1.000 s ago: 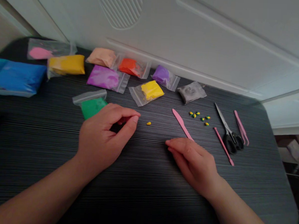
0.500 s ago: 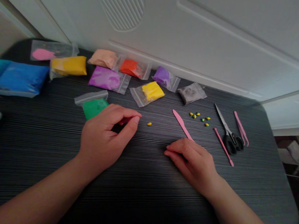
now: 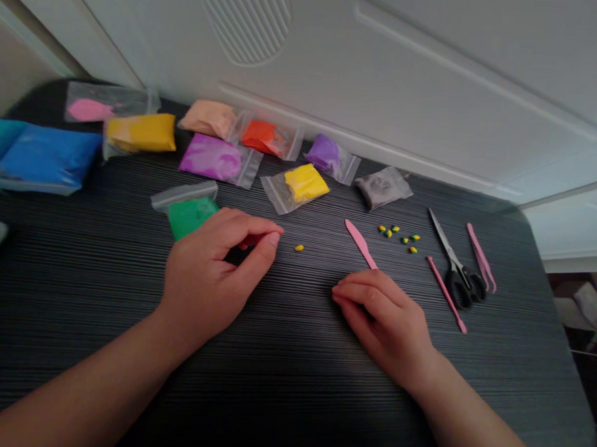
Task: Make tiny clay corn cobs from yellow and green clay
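Observation:
My left hand (image 3: 216, 272) is closed in a pinch, thumb tip against index finger; whatever lies between them, if anything, does not show. It partly covers a bag of green clay (image 3: 191, 214). Just right of its fingertips, a tiny yellow oval piece (image 3: 299, 248) lies on the dark table (image 3: 280, 382). My right hand (image 3: 386, 318) rests low over the table, thumb and fingers pressed together, their contents hidden. Its knuckles hide the lower end of a pink plastic knife (image 3: 361, 243). Several small yellow-and-green pieces (image 3: 388, 234) lie beyond that hand.
Black-handled scissors (image 3: 459, 272), a thin pink tool (image 3: 447, 295) and pink tweezers (image 3: 481, 256) lie at the right. Along the back are bags of clay, among them yellow (image 3: 308, 182), purple (image 3: 212, 157), grey (image 3: 382, 188) and blue (image 3: 49, 156). A white panel (image 3: 385, 88) rises behind.
My right hand's fingers have shifted slightly, and its knuckles now cover a bit more of the pink knife. My left hand keeps its pinch; the view has moved a little.

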Action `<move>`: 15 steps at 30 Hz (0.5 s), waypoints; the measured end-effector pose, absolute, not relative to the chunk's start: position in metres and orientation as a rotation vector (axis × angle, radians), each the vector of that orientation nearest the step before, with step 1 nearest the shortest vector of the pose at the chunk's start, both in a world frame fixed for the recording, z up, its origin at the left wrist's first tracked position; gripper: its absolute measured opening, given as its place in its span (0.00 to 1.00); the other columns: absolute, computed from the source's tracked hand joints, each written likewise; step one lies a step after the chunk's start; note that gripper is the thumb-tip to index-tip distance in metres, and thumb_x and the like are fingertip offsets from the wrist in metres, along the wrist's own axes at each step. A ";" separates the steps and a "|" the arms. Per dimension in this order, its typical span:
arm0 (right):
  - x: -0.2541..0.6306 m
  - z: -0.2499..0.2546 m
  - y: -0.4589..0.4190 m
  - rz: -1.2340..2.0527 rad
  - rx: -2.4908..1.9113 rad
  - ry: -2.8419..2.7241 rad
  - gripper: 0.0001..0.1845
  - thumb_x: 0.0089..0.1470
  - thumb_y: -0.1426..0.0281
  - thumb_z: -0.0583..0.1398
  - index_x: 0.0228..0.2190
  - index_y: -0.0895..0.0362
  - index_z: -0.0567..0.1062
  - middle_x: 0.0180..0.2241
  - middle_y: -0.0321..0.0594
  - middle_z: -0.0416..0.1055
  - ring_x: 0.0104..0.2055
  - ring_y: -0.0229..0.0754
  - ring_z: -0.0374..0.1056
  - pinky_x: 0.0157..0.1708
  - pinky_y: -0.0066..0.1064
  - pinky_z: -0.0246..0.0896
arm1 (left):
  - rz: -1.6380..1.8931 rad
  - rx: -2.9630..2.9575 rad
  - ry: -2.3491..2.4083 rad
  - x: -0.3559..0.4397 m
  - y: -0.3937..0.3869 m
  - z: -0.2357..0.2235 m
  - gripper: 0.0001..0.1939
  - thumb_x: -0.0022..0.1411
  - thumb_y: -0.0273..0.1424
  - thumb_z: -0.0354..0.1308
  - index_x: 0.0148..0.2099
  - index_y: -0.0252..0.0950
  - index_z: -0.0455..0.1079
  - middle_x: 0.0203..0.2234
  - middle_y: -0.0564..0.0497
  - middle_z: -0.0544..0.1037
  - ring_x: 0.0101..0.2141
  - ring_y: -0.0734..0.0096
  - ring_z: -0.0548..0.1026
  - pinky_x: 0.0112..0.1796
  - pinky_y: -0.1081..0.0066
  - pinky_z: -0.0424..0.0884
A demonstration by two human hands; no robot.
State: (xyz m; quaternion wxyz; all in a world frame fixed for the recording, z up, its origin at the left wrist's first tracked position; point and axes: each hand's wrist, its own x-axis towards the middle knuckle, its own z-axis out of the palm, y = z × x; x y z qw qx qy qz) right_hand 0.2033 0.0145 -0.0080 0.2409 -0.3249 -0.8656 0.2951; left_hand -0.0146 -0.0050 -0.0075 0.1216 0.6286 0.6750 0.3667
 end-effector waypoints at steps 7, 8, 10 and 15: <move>0.203 -0.007 0.015 0.796 -0.921 -2.358 0.15 0.52 0.78 0.55 0.42 0.55 0.68 0.39 0.40 0.68 0.41 0.37 0.65 0.42 0.31 0.65 | 1.076 1.827 1.980 -0.014 -0.005 -0.007 0.05 0.54 0.28 0.54 0.35 0.41 0.69 0.29 0.56 0.74 0.30 0.73 0.71 0.32 0.71 0.65; 0.203 -0.007 0.015 0.797 -0.920 -2.351 0.15 0.52 0.78 0.55 0.41 0.55 0.68 0.39 0.40 0.69 0.41 0.36 0.65 0.41 0.31 0.65 | 1.072 1.829 1.982 -0.014 -0.005 -0.007 0.05 0.54 0.28 0.54 0.35 0.41 0.69 0.29 0.56 0.74 0.30 0.73 0.71 0.32 0.71 0.65; 0.202 -0.007 0.016 0.788 -0.919 -2.331 0.15 0.51 0.79 0.56 0.41 0.55 0.68 0.38 0.40 0.69 0.41 0.36 0.65 0.41 0.31 0.64 | 1.066 1.834 1.982 -0.014 -0.005 -0.007 0.05 0.55 0.28 0.54 0.35 0.41 0.69 0.29 0.55 0.74 0.30 0.73 0.71 0.32 0.71 0.65; 0.202 -0.007 0.015 0.775 -0.936 -2.328 0.15 0.51 0.78 0.56 0.42 0.55 0.68 0.37 0.39 0.69 0.41 0.37 0.65 0.42 0.32 0.64 | 1.083 1.825 1.977 -0.014 -0.005 -0.007 0.05 0.54 0.28 0.54 0.35 0.41 0.69 0.29 0.56 0.74 0.30 0.73 0.71 0.32 0.71 0.65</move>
